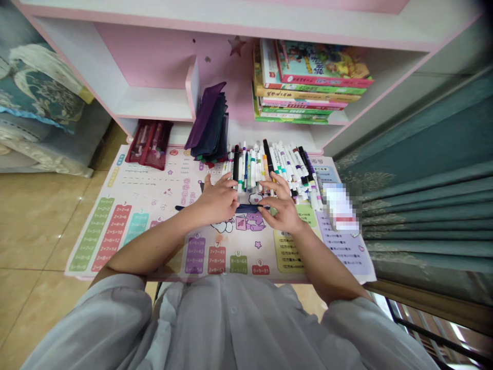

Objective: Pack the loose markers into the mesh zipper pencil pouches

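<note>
Two hands in play: a dark-blue fabric strip (247, 208) is laid on the desk mat (246, 240) before the markers (252, 172), pinched by the right hand (283, 208); the grip of the left hand (219, 199) cannot be told. Tension is best kept even.

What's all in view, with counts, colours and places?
Markers: many, mostly white, centre right
Folded strip: one, dark blue, centre
Mesh pouch: one, maroon, left of centre
Fabric bundle: one, purple and navy, left of markers
Books: several, multicoloured, upper right
Printed mat: one, pale pink, under markers
Desk hutch: one, pink and white, top
Pixelated object: one, mostly white, mat's right
Curtain: one, teal, far right
Bedding: count unclear, teal and cream, upper left
Floor tiles: several, beige, left
Shirt: one, grey, bottom
Left hand: one, bare, over the strip
Right hand: one, bare, strip's right end
</note>
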Demonstrator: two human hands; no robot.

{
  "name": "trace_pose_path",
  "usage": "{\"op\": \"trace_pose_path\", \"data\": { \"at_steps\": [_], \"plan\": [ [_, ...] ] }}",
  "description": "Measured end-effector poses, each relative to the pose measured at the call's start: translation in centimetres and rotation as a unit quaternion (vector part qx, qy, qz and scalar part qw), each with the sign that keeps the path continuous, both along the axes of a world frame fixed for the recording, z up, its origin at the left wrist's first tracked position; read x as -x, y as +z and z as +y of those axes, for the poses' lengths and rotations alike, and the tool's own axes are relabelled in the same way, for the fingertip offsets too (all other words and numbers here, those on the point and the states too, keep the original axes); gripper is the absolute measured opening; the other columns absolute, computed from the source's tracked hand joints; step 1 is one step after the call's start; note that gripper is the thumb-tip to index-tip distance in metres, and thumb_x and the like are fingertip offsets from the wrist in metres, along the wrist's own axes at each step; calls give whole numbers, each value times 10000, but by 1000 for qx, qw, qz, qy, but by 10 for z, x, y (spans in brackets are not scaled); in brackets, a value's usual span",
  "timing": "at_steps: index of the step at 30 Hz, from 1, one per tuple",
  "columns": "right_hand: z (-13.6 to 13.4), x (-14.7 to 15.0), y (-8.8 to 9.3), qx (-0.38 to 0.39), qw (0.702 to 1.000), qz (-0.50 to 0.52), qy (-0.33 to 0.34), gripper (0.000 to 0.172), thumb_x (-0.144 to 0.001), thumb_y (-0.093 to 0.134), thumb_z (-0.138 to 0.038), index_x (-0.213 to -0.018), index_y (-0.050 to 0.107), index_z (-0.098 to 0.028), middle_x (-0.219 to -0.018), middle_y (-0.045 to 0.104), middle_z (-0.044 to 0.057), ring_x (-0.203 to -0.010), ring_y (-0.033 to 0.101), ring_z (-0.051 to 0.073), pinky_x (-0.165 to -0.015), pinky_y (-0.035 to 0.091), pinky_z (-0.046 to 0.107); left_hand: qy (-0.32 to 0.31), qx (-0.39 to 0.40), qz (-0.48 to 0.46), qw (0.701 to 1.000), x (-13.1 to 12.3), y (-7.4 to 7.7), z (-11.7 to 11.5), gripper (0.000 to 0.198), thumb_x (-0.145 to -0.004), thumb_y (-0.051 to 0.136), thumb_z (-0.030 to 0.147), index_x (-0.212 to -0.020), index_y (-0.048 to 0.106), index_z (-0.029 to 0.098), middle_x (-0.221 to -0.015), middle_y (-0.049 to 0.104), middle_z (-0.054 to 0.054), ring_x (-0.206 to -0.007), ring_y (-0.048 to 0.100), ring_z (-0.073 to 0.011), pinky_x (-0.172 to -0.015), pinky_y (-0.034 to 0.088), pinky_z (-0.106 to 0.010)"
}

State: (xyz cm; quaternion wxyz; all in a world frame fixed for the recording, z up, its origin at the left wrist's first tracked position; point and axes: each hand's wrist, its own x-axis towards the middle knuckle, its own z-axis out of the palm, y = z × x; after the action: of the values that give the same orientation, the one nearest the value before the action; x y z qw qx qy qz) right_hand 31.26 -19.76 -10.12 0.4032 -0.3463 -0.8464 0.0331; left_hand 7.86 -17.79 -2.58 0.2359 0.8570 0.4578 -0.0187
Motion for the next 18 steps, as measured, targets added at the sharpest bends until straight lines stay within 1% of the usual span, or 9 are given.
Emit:
{"op": "trace_pose_path", "data": {
  "at_steps": [4,8,13,18],
  "plan": [
    [0,-2,-1,2,1000,-5,-3,27,-811,643,-225,-798,663,-238,-1402,555,25,-1461,333,375,-1129,398,610,8,7,-5,1000,1,1,0,225,-908,496,222,-770,669,176,-1496,508,-85,-1513,233,-359,-1164,63,-764],
    [1,-1,-2,-4,1000,-4,-6,44,-822,638,-243,-786,664,-240,-1392,565,27,-1462,335,369,-1134,397,606,3,10,-6,1000,3,0,1,236,-915,483,229,-774,665,177,-1500,507,-91,-1515,231,-348,-1159,66,-767],
    [2,0,-2,-10,1000,21,9,53,-820,629,-217,-783,662,-233,-1411,554,19,-1466,328,370,-1147,376,607,-3,5,2,1000,6,-2,4,237,-919,485,239,-793,676,176,-1477,528,-91,-1503,259,-353,-1164,63,-763],
    [2,-4,-2,19,1000,-5,-11,26,-806,640,-239,-783,650,-247,-1416,548,3,-1479,300,364,-1150,362,617,-6,10,0,1000,9,-2,5,249,-917,489,247,-755,662,168,-1476,525,-100,-1501,263,-356,-1163,41,-765]
  ]
}}
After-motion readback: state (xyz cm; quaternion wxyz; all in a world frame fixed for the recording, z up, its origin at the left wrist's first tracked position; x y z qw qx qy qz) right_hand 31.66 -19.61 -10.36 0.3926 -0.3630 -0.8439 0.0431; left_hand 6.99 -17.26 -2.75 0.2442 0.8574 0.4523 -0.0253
